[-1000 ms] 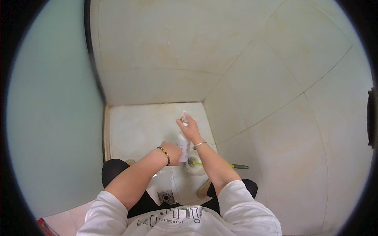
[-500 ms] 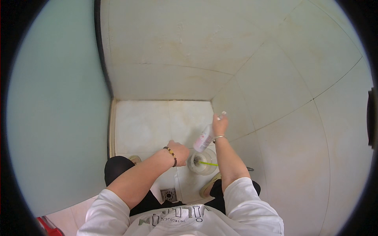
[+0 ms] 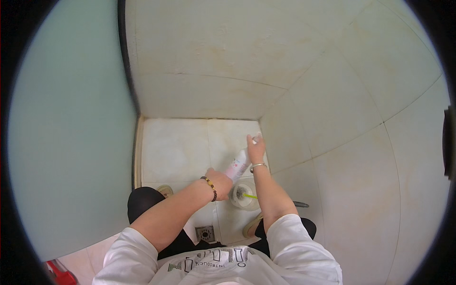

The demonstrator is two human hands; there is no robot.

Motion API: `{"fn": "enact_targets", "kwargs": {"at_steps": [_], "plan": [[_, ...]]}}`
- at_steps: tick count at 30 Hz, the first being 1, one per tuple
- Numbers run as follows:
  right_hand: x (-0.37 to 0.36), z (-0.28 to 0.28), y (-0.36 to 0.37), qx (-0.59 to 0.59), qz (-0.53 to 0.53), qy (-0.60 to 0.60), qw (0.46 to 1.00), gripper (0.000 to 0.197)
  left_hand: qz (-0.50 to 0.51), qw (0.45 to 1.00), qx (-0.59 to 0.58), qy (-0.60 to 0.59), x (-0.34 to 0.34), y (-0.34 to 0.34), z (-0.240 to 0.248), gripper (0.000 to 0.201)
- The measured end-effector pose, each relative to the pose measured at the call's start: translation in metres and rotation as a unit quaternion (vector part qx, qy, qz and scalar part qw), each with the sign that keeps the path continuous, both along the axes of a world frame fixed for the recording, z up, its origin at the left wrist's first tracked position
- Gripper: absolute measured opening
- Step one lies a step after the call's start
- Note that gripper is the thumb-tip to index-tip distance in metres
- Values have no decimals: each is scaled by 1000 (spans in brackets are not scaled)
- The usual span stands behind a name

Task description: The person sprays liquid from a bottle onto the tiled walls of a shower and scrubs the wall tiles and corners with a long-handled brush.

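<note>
A white bottle (image 3: 237, 166) with a pink lower part and a small printed pattern leans at a slant over the tiles. My right hand (image 3: 256, 149) is closed round its upper end, near the white top. At the bottle's lower end is my left hand (image 3: 219, 184), back upward and fingers curled in. It overlaps the bottle's base; what its fingers hold, if anything, is hidden. Below the bottle stands a clear round tub (image 3: 245, 202) with a pale, dark-centred thing in it. A thin green stick (image 3: 250, 196) lies across the tub, partly behind my right forearm.
Stained tiled walls (image 3: 213, 52) rise ahead and to the right. On the left stands a frosted glass panel (image 3: 71, 133) with a dark edge. A square floor drain (image 3: 205, 233) lies between my feet. A dark handle-like thing (image 3: 300, 204) shows beside my right forearm; something red (image 3: 61, 274) sits lower left.
My right hand has moved a little left with the bottle. The bottle's lower end, apart from my left hand before, now meets it. The left hand keeps its curled shape.
</note>
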State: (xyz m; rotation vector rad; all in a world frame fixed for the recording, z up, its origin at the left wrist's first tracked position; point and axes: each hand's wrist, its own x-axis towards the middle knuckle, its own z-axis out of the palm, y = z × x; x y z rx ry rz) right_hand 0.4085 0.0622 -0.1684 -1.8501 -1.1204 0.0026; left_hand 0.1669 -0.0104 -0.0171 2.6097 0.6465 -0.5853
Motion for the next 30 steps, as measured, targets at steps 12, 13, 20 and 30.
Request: {"fn": "enact_targets", "kwargs": {"at_steps": [12,13,20,30], "plan": [[-89,20,10,-56,196,100,974,44,-13,1000,13,2,2,-4,-5,35],[-101,25,11,-57,201,104,972,44,-16,1000,14,1,0,-3,-8,35],[-77,13,15,-128,54,30,990,47,-15,1000,6,0,1,-2,-9,36],[-48,2,3,-47,-28,16,998,44,-5,1000,-4,26,0,-2,-9,35]]}}
